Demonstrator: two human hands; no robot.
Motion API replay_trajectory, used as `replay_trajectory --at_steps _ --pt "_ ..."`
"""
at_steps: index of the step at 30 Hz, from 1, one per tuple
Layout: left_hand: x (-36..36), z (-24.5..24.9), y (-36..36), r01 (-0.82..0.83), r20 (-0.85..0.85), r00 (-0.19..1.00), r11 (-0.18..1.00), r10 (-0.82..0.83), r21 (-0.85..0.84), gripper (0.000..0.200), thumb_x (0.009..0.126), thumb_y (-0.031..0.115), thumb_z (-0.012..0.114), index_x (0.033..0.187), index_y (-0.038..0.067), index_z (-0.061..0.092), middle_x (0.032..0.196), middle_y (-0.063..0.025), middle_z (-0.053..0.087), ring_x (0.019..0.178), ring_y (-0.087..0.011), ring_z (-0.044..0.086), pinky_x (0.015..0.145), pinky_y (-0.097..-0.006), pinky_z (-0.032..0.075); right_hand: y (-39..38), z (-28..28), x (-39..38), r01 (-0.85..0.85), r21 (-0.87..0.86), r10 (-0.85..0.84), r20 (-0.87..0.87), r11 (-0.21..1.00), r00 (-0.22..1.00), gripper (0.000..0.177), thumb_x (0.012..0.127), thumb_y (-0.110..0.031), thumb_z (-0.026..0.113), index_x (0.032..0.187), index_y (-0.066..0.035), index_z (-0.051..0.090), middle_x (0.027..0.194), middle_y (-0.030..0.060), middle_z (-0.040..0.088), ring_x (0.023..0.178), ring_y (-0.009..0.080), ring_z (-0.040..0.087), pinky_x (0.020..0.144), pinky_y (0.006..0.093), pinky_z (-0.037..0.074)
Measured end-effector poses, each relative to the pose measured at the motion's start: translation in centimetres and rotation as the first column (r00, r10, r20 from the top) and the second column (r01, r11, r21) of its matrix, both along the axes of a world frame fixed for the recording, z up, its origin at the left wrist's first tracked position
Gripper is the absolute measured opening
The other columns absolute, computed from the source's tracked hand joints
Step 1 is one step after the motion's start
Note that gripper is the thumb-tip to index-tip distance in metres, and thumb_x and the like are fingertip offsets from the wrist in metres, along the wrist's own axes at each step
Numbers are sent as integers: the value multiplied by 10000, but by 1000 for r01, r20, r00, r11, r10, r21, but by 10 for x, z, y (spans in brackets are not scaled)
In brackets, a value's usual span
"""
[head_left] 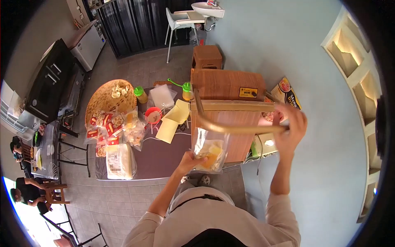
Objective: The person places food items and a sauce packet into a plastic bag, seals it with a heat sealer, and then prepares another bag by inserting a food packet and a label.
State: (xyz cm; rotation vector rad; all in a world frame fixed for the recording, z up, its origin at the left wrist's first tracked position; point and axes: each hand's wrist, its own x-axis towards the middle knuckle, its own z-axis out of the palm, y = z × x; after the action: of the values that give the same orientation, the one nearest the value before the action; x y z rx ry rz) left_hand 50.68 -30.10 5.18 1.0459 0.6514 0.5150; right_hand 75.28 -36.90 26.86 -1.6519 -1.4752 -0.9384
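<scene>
My left hand point(190, 161) pinches the side of a clear plastic bag point(220, 164) with pale and yellow contents. The bag's upper end lies against the near side of a wood-grain box point(234, 142) that looks like a bag sealer. On its top are a yellow label and a black knob point(254, 94). A bent gold-coloured bar handle point(234, 129) stands out over the box towards me. My right hand point(291, 125) has its fingers around the handle's right corner. A light strip point(230, 106) runs across the box behind the bar.
Filled bags point(111, 127) and a woven tray point(96, 96) occupy the table's left. Nearby are a white labelled pack point(119, 161), green-lidded jars point(140, 94), a red cup point(153, 115) and yellow paper point(170, 121). A wall stands right; another person point(31, 191) sits far left.
</scene>
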Motion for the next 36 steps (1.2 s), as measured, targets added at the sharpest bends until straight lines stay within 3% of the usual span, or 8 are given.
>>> replay_trajectory --at_steps 2,3,8,16,22,24,27,36 --pt "12 8 9 44 -153 988 989 -22 145 338 744 120 679 1023 -26 558 896 -29 603 775 -78 550 691 -225 451 28 35 8 1 -79 -7 -73 997 997 217 620 -129 666 826 -182 623 719 -33 614 563 146 545 566 283 395" --pt "18 5 11 22 -28 999 995 -19 98 342 750 115 670 1036 -27 549 904 -36 606 794 -83 553 697 -231 459 41 49 13 42 -130 -53 -82 991 995 200 636 -151 658 828 -196 623 645 -33 605 500 151 529 504 274 388" --pt "43 4 27 -4 45 999 997 1 77 337 746 119 676 1020 -31 548 924 -55 609 801 -104 572 703 -243 474 100 78 37 155 -174 -168 -68 973 983 174 653 -166 617 815 -230 622 518 -16 535 476 200 499 453 315 380" --pt "70 8 53 -14 35 999 997 12 70 312 738 120 686 982 -34 567 906 -66 617 772 -106 586 673 -249 486 130 86 56 167 -205 -175 -22 964 984 183 621 -162 603 789 -231 623 497 -4 501 483 200 495 447 319 376" --pt "81 0 62 -120 23 993 988 118 95 273 732 135 695 902 -52 592 819 -70 622 687 -93 580 591 -224 471 134 87 56 173 -225 -183 -27 959 983 166 632 -179 596 784 -237 624 491 -3 495 483 196 495 444 317 373" --pt "85 -10 62 -228 181 961 969 208 99 251 728 140 699 861 -51 604 788 -68 621 661 -92 577 566 -219 463 133 86 56 171 -228 -183 -32 958 983 161 636 -183 596 784 -239 624 487 -4 491 483 194 494 444 316 372" --pt "82 -17 65 -193 65 981 972 186 135 244 727 142 701 854 -45 606 785 -66 622 661 -95 578 566 -225 466 132 86 55 174 -213 -184 -27 961 983 147 642 -201 608 782 -244 625 481 -8 484 480 191 493 444 314 371" --pt "81 -14 61 -169 122 979 985 164 36 282 723 129 703 909 -49 588 808 -70 621 677 -103 585 587 -237 480 107 77 39 190 -131 -200 -62 973 978 80 652 -230 635 727 -235 607 434 -16 401 425 173 423 411 305 309"
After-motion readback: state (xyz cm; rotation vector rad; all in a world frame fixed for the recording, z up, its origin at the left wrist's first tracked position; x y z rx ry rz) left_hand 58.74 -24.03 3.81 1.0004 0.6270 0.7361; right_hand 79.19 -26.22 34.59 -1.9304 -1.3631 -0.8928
